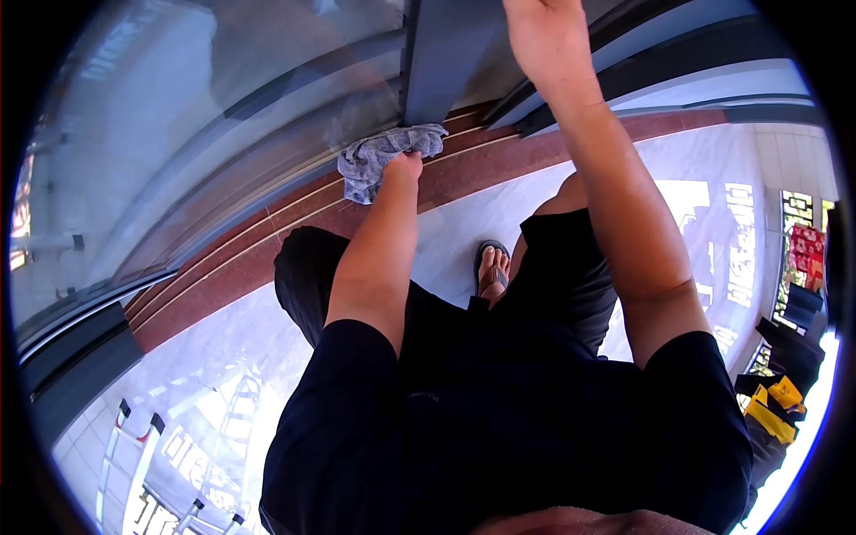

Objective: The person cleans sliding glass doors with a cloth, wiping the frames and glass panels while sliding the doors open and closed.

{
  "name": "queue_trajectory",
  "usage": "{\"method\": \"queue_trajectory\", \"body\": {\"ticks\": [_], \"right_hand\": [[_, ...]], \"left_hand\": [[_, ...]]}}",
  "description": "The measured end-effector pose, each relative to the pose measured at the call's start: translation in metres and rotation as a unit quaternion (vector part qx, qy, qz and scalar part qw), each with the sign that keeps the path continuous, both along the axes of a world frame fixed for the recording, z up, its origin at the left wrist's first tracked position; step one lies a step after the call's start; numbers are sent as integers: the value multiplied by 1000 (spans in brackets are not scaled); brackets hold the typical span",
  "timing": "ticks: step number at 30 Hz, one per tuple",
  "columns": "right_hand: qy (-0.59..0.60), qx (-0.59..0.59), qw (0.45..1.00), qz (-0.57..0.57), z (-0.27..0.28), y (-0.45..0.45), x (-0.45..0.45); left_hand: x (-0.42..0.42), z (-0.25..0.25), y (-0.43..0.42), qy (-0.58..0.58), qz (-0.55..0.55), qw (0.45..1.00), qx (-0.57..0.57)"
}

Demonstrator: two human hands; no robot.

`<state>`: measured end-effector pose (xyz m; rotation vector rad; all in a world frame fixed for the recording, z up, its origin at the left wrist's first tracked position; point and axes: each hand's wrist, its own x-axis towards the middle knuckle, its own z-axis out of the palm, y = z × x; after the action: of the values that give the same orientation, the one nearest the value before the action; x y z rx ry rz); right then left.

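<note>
Clutching grey cloth (366,165) above the red-brown sill (473,167), left hand (407,164) looks mid-wipe, done and remaining portions unclear; right hand (551,45), farther right, cropped, grip cannot be told.

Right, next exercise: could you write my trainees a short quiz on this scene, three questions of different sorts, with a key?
1. Which of the person's hands is at the bunched blue-grey fabric cloth?
2. True or false: the visible foot wears a dark thong-style sandal.
3. Multiple choice: what colour is the long stepped ledge along the base of the glass panel with dark trim?
a) bright green
b) reddish-brown
c) yellow

Key:
1. The left hand; the right hand is apart from the cloth, higher in the picture, its fingers cut off by the edge.
2. True.
3. b
</note>
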<state>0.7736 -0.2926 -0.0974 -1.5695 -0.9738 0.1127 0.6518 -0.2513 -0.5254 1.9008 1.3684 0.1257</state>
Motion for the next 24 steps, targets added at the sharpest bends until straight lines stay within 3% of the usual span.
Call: {"method": "queue_trajectory", "body": {"ticks": [4,5,7,10,13,17,22,24], "right_hand": [[11,-10,999,47,-5,9,-16],[9,-22,998,53,-6,10,-20],[41,21,993,111,-12,12,-13],[45,42,989,137,-16,13,-7],[32,43,992,118,-11,20,-23],[-106,42,992,59,-32,30,-18],[-144,12,987,68,-18,32,-31],[-109,-16,992,67,-7,29,-48]], "left_hand": [[7,-15,5,58,5,996,-63],[13,-33,5,27,0,997,-66],[33,-106,4,-172,-16,984,-50],[-25,10,13,33,7,999,3],[-97,70,45,127,59,987,84],[-225,124,120,242,148,941,185],[-399,177,224,374,217,882,188],[-418,181,241,397,225,874,166]]}}
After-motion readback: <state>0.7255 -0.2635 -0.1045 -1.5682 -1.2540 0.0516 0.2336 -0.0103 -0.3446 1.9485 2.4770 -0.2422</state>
